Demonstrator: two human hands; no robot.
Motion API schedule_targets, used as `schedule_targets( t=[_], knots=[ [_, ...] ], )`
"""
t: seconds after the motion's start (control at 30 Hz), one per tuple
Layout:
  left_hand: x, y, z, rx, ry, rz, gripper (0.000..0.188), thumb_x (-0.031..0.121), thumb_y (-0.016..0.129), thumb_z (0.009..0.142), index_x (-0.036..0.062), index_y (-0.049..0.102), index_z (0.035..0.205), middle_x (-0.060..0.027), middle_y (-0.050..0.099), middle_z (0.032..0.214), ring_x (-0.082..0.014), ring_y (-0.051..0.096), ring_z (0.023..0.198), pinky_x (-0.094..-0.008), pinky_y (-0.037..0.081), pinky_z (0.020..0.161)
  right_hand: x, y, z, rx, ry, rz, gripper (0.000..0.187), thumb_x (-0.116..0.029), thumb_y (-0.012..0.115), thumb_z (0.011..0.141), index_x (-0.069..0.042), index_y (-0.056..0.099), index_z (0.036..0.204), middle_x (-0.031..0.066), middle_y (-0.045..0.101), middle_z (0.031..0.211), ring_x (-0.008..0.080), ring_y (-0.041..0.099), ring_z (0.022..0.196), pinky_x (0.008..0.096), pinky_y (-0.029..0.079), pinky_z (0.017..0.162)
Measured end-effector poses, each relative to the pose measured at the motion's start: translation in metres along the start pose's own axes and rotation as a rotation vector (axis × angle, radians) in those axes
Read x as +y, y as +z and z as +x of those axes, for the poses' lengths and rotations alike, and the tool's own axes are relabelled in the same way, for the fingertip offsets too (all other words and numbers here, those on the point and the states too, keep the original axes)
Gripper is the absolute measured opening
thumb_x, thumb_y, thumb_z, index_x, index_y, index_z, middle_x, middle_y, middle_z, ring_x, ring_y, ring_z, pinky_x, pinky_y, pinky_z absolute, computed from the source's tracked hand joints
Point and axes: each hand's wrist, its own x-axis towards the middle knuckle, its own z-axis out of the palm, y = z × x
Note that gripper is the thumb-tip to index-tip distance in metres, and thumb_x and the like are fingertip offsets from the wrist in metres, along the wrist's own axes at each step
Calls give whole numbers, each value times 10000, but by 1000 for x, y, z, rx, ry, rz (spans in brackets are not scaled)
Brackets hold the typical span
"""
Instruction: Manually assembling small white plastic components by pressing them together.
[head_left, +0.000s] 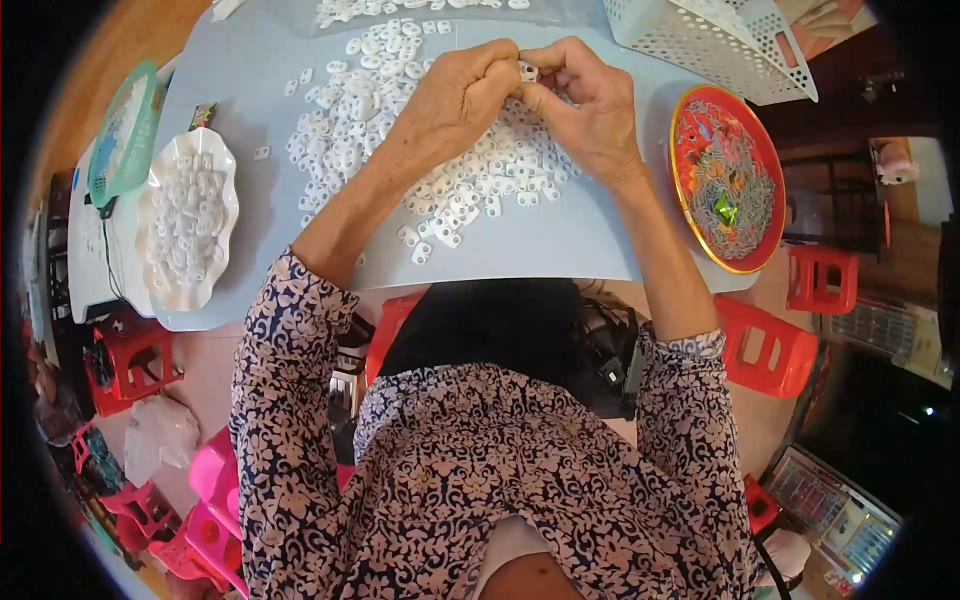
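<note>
Pinching a small white piece (529,72) between my right hand's (588,103) thumb and finger, over the loose white pieces (350,112), I expect it light, stiff and slick, best held by its edges. My left hand (462,98) curls beside it, its fingertips' hold hidden, like most of the piece.

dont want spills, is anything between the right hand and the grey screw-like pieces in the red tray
Nothing visible stands between the right hand and the grey screw-like pieces except the rim of the red tray. The white perforated basket is farther back, off the direct line.
</note>
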Motion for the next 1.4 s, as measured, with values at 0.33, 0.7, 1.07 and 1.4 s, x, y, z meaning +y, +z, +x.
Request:
schedule_targets(
  t=[0.33,0.7,1.07,1.4],
  knots=[
    [-5,1,2,40,63,-4,242,163,419,915,6,462,737,-44,362,570,-109,357,540,-288,357,502,2,1,1,-19,146,175,180,-66,710,787,-22,640,948,-7,616,736,44,567,651,190,484,591],
    [2,1,1,166,208,94,146,102,466,901,-6,523,821,-66,428,623,-98,383,560,-256,365,512,-4,1,5,-12,207,486,225,1,606,857,7,572,1079,25,634,861,50,576,743,182,484,671],
    [8,-5,-2,169,33,37,247,229,470,942,30,609,985,-18,593,747,-67,496,695,-223,391,619,-11,0,4,-27,294,455,136,-101,605,892,15,611,962,37,633,760,60,554,660,189,462,605],
    [9,-8,1,67,-12,146,254,231,495,935,20,624,993,-6,579,725,-70,494,675,-231,403,607,-5,-3,4,-9,314,342,122,-102,608,888,18,624,876,15,610,688,51,514,572,194,433,517]
  ],
)
